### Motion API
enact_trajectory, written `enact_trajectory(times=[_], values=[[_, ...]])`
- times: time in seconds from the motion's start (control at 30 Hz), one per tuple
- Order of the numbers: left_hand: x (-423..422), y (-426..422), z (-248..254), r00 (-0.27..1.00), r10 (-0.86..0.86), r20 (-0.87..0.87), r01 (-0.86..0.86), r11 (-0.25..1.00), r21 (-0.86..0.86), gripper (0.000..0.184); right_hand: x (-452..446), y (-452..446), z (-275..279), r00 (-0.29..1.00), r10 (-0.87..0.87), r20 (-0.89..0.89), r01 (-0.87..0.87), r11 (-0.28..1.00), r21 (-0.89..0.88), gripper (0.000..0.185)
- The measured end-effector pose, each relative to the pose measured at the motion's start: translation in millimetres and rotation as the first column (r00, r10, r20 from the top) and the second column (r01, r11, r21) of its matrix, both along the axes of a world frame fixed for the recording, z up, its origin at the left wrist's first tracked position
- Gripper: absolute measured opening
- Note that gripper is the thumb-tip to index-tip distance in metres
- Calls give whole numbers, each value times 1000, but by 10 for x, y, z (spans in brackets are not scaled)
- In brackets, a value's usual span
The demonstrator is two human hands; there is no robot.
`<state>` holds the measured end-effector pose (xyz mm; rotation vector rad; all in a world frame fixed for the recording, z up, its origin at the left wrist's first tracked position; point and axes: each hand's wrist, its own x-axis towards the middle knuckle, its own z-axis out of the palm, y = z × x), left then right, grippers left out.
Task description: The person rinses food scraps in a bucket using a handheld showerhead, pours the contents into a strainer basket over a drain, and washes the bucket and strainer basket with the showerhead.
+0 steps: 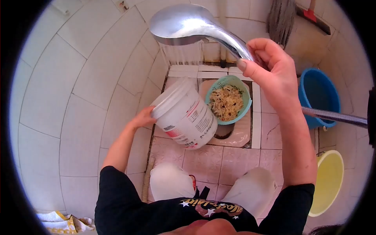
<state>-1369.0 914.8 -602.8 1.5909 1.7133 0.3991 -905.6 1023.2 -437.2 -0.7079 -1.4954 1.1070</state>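
Note:
My right hand (272, 68) is closed round the handle of a chrome shower head (184, 23), raised high in the view. Water streams down from its face toward a white plastic bucket (190, 121). That bucket, printed with red and black text, is tilted, and my left hand (144, 117) grips it by the rim on the left side. Beside it sits a turquoise colander (246, 103) holding a heap of pale, noodle-like strips with dark bits (227, 102). The colander rests over the squat toilet (241, 133).
To the right stand a blue bucket (335, 94) and a yellow bucket (331, 180). The metal shower hose (337, 116) crosses behind my right wrist. A grey mop (281, 21) and a red-black squeegee (313, 19) lean at the back. Cloth (64, 223) lies at lower left.

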Motion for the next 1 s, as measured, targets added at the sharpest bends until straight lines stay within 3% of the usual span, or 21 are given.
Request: enact_trajectory(times=[0.07, 0.1, 0.17, 0.2, 0.27, 0.33, 0.37, 0.43, 0.47, 0.53, 0.67, 0.73, 0.87, 0.9, 0.93, 0.97, 1.0], values=[[148, 279, 368, 949, -179, -259, 135, 974, -180, 55, 297, 285, -16, 998, -5, -61, 4, 1000, -18, 29], [289, 360, 521, 948, -176, -266, 129, 974, -186, 55, 376, 339, -7, 996, 5, -86, -7, 1000, -20, 29], [536, 492, 801, 846, -147, -513, -17, 953, -302, 65, 449, 365, 28, 995, 17, -101, -19, 1000, -14, 29], [420, 292, 644, 863, -119, -490, -16, 965, -263, 65, 221, 90, 70, 998, 36, -44, -35, 999, 32, 29], [487, 242, 519, 974, 52, -223, -31, 995, 95, 73, -37, -130, 173, 998, 58, 6, -58, 996, 63, 29], [1043, 436, 761, 912, 222, -344, -226, 974, 29, 71, -100, -210, 271, 989, 132, 61, -135, 990, 45, 33], [1007, 496, 530, 916, 218, -337, -221, 975, 31, 71, -120, -214, 280, 990, 127, 68, -130, 990, 47, 33], [754, 615, -142, 932, 286, -225, -229, 941, 248, 64, -315, -266, 325, 989, 89, 122, -100, 991, 84, 34], [735, 622, -122, 939, 275, -207, -222, 943, 247, 64, -398, -279, 350, 987, 77, 140, -89, 992, 86, 34], [796, 608, -30, 956, 291, 34, -292, 952, 86, 53, -372, -173, 320, 999, 18, 45, -23, 994, 109, 28], [319, 306, -143, 969, 184, 167, -204, 973, 111, 56, -288, -63, 209, 998, 11, 55, -12, 1000, 23, 30], [70, 246, -73, 990, 124, 71, -121, 991, -50, 59, -241, -31, 173, 999, 16, 52, -17, 1000, 17, 31], [577, 346, 350, 1000, 12, -4, -12, 1000, -6, 65, -246, -184, 167, 999, 10, 45, -12, 999, 38, 30], [843, 422, 379, 991, -13, -129, 20, 998, 52, 65, -247, -246, 170, 1000, 14, 24, -15, 999, 43, 30], [940, 504, 375, 970, -35, -240, 62, 993, 103, 66, -335, -265, 207, 1000, 13, 17, -14, 999, 45, 29], [1008, 597, 292, 970, -45, -237, 72, 992, 107, 66, -321, -262, 229, 1000, 3, 20, -4, 999, 48, 29], [1045, 687, 121, 963, 36, -267, -7, 994, 107, 62, -321, -282, 256, 999, 37, 10, -37, 999, 23, 29]])
